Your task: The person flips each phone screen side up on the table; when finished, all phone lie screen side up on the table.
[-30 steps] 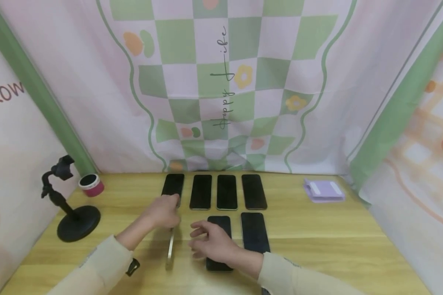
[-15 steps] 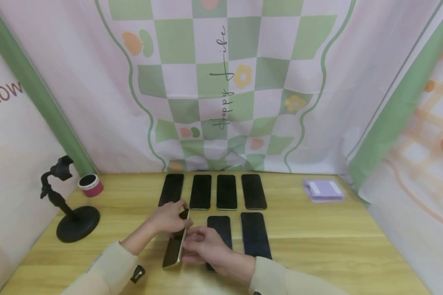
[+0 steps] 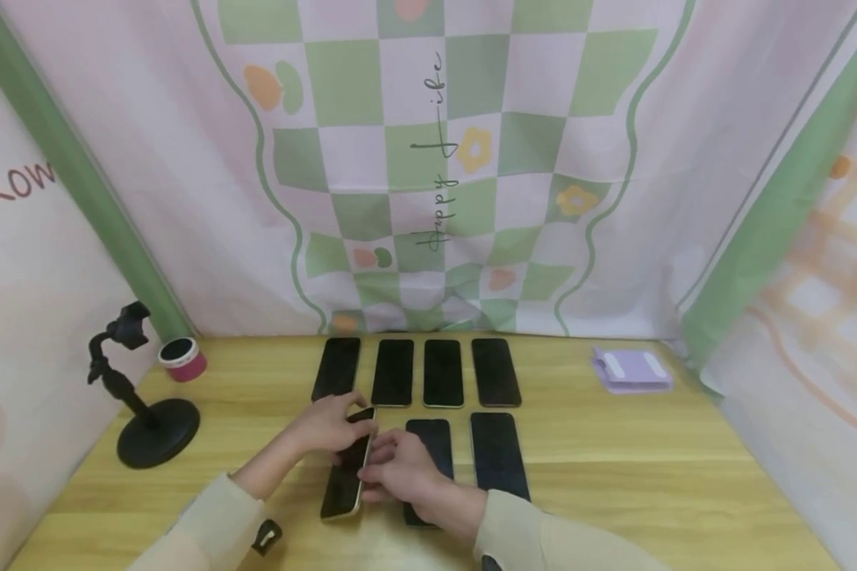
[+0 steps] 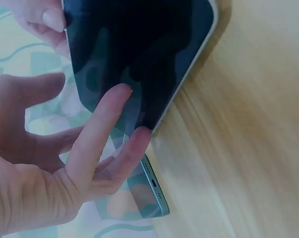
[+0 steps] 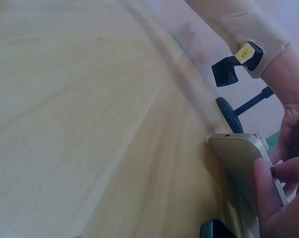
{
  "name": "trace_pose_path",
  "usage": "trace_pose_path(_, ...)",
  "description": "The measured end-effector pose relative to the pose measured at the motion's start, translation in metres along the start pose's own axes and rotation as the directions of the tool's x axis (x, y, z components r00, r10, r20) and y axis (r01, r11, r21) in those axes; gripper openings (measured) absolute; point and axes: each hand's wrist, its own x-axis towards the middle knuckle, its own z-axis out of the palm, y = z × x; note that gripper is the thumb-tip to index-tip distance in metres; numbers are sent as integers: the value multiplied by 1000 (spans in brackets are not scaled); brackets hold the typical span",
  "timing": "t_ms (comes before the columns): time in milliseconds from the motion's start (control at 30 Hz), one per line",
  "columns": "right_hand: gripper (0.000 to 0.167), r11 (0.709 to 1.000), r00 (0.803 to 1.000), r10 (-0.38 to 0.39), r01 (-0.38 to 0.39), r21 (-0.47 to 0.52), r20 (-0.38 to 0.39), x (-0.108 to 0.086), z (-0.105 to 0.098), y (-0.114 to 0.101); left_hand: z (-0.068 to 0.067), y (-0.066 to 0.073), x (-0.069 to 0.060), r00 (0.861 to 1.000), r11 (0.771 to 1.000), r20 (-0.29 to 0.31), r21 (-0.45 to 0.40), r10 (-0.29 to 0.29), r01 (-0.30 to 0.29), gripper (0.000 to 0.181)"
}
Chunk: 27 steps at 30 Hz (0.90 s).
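A smartphone (image 3: 341, 490) with a black screen and pale metal edge is held tilted, one long edge raised off the wooden table. My right hand (image 3: 410, 473) pinches that raised right edge; in the right wrist view fingers press the pale gold back (image 5: 233, 151) and the rim. My left hand (image 3: 324, 426) lies over the far end of the phone. In the left wrist view two fairly straight left fingertips (image 4: 124, 91) touch the screen, while another digit stands apart from the rim. Under my right wrist lies another phone (image 3: 436, 448), partly covered.
Several dark phones (image 3: 393, 373) lie in a back row by the curtain, and one more phone (image 3: 498, 452) lies front right. A black stand (image 3: 159, 432) and a pink tub (image 3: 183, 363) are at left. A lilac holder (image 3: 632, 370) sits at back right.
The phone has gone from nearly edge-on in my left hand to leaning with its screen showing. My right hand has come left and taken its edge; the left fingers now touch the screen.
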Motion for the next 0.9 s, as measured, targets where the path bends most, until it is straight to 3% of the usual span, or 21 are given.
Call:
trace_pose_path(67, 42, 1000, 1000, -4, 4, -10, 3, 0, -3, 0, -1, -4, -1, 1000, 1000, -1, -19, 8, -8, 48)
trace_pose_path(233, 44, 999, 1000, -24, 24, -33, 5, 0, -7, 3, -7, -16, -11, 998, 989, 6, 136, 64, -64, 70)
trace_pose_path(333, 45, 999, 1000, -27, 27, -39, 3, -1, -8, 3, -9, -23, -21, 992, 968, 77, 222, 101, -115, 85)
trace_pose_path(500, 51, 998, 1000, -30, 30, -48, 1, -6, -9, 3, -7, -29, -35, 974, 944, 166, 263, 157, -197, 101)
trace_pose_path(667, 53, 995, 997, -66, 68, -71, 26, -16, -8, 3, -1, -30, -38, 971, 940, 147, 260, 187, -221, 105)
trace_pose_path(900, 49, 976, 998, -40, 52, -213, 58, -24, -4, -1, 4, -29, -38, 979, 951, 113, 241, 171, -194, 105)
